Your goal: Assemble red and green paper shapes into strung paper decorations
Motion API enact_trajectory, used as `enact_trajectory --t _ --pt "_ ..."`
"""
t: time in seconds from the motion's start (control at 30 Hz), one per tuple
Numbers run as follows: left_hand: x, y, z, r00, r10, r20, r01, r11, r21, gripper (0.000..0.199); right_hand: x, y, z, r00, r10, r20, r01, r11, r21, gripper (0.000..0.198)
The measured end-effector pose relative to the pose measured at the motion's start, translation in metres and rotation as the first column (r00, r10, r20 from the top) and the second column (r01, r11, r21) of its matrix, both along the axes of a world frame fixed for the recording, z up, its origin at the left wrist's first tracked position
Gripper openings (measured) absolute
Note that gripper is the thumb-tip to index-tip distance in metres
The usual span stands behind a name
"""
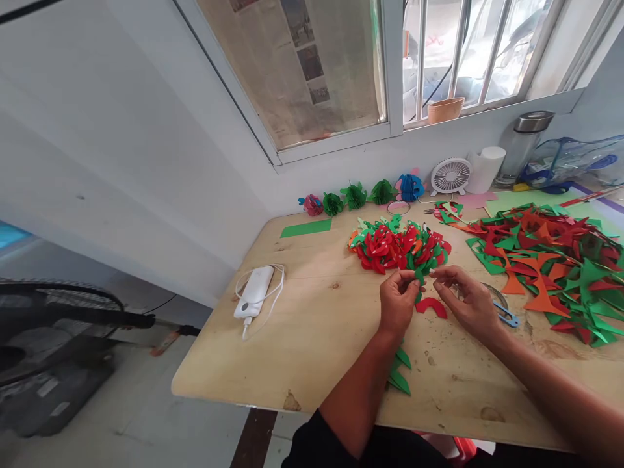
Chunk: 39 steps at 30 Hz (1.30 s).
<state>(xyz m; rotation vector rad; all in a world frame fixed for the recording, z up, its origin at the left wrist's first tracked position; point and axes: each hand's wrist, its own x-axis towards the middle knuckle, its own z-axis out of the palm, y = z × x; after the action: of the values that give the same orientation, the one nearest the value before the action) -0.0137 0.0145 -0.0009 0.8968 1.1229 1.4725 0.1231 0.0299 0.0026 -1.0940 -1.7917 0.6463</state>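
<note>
My left hand (397, 302) pinches a green paper piece (418, 275) between thumb and fingers, just in front of a pile of red and green curved paper pieces (385, 247). To its right, my right hand (465, 302) is closed at the fingertips, with a tiny whitish bit there too small to name. A red paper arch (433, 307) lies on the table between the hands. Partly behind my right hand are a clear ring like a tape roll (496, 296) and a blue-handled tool (507, 316). Green paper leaves (400, 374) stick out from under my left forearm.
A heap of red, orange and green paper scraps (560, 260) covers the right side. Folded paper figures (355, 195), a small white fan (451, 177) and a glass bottle (524, 146) line the wall. A white power bank (254, 292) with cable lies left on the wooden table (312, 338).
</note>
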Motion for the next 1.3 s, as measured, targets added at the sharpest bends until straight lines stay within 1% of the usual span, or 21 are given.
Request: enact_trajectory --t 0.07,0.13,0.27,0.37,0.47,0.57,0.63,0.73,0.93,1.0,1.1,1.2,1.3 --pt "0.000 -0.002 0.000 0.998 -0.032 -0.049 0.033 0.999 0.024 0.017 0.000 0.000 -0.002 1.000 0.006 -0.019 -0.006 1.000 -0.009 0.019" --pt "0.001 -0.005 0.001 0.989 -0.039 -0.140 0.048 0.997 0.061 0.019 -0.001 0.000 -0.004 1.000 0.007 -0.030 -0.007 1.000 -0.010 0.022" --pt "0.000 -0.009 0.005 0.936 -0.010 -0.353 0.059 0.990 0.129 0.028 0.000 0.000 -0.006 0.999 0.006 -0.032 -0.007 1.000 -0.006 0.026" --pt "-0.001 -0.010 0.006 0.896 0.020 -0.443 0.067 0.981 0.180 0.030 0.000 -0.002 -0.004 1.000 -0.030 -0.002 0.030 0.998 0.055 0.026" --pt "-0.001 -0.010 0.005 0.868 0.063 -0.492 0.069 0.967 0.247 0.030 -0.001 -0.005 -0.002 0.999 -0.039 0.028 0.033 0.983 0.183 0.027" --pt "-0.002 -0.011 0.004 0.845 0.115 -0.522 0.064 0.948 0.313 0.031 -0.002 -0.007 0.000 0.998 -0.016 0.059 -0.003 0.951 0.309 0.030" --pt "-0.002 -0.011 0.003 0.830 0.148 -0.538 0.057 0.936 0.346 0.031 -0.002 -0.008 0.001 0.997 0.003 0.073 -0.029 0.931 0.364 0.034" --pt "-0.002 -0.011 0.002 0.818 0.180 -0.547 0.049 0.925 0.378 0.033 -0.002 -0.008 0.003 0.995 0.029 0.093 -0.065 0.909 0.412 0.039" --pt "-0.002 -0.011 0.000 0.816 0.204 -0.541 0.045 0.910 0.412 0.034 -0.002 -0.009 0.005 0.991 0.065 0.119 -0.113 0.881 0.459 0.045" --pt "-0.003 -0.010 0.000 0.817 0.195 -0.542 0.052 0.912 0.406 0.030 -0.003 -0.009 0.005 0.993 0.056 0.104 -0.097 0.887 0.451 0.045" --pt "-0.003 -0.011 0.002 0.813 0.157 -0.560 0.075 0.927 0.368 0.021 -0.002 -0.010 0.005 0.999 0.007 0.048 -0.025 0.924 0.381 0.042" --pt "-0.002 -0.011 0.004 0.810 0.116 -0.574 0.085 0.947 0.311 0.017 -0.002 -0.010 0.004 0.998 -0.058 -0.016 0.060 0.966 0.251 0.037" --pt "-0.002 -0.012 0.007 0.821 0.096 -0.562 0.065 0.964 0.259 0.018 -0.002 -0.007 0.002 0.995 -0.075 -0.071 0.082 0.991 0.108 0.037"
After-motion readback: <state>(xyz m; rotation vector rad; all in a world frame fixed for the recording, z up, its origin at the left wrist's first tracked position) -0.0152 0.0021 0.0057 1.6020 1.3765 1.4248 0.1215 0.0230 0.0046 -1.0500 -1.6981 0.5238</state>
